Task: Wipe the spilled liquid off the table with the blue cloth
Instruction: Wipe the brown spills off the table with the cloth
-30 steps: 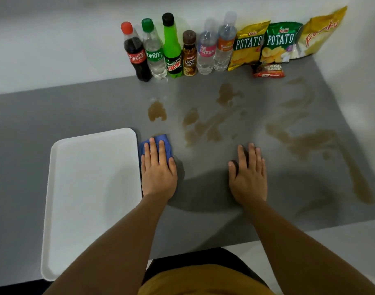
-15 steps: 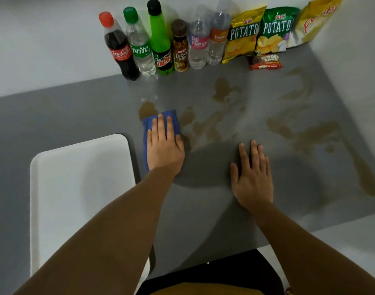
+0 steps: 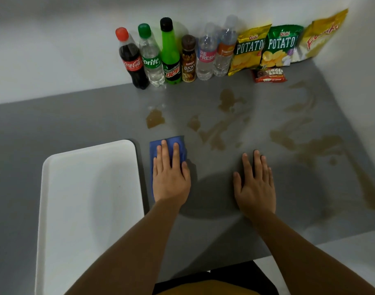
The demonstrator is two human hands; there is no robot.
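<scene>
A folded blue cloth (image 3: 161, 145) lies flat on the grey table (image 3: 86, 120), just right of the white tray. My left hand (image 3: 170, 175) presses down on the cloth, palm flat and fingers spread over it. Brown spilled liquid sits in patches beyond it: a small puddle (image 3: 154, 118) just past the cloth, streaks (image 3: 216, 133) in the middle, and a large smear (image 3: 322, 150) toward the right edge. My right hand (image 3: 254, 184) rests flat on the bare table, holding nothing.
A white tray (image 3: 86, 205) lies at the left front. Several drink bottles (image 3: 171, 54) stand in a row against the back wall, with chip bags (image 3: 267, 47) and a small snack bar (image 3: 269, 75) beside them. A wall bounds the table's right side.
My left hand pushed the cloth away toward the small puddle, then drew it back toward me. The right hand stayed flat in place.
</scene>
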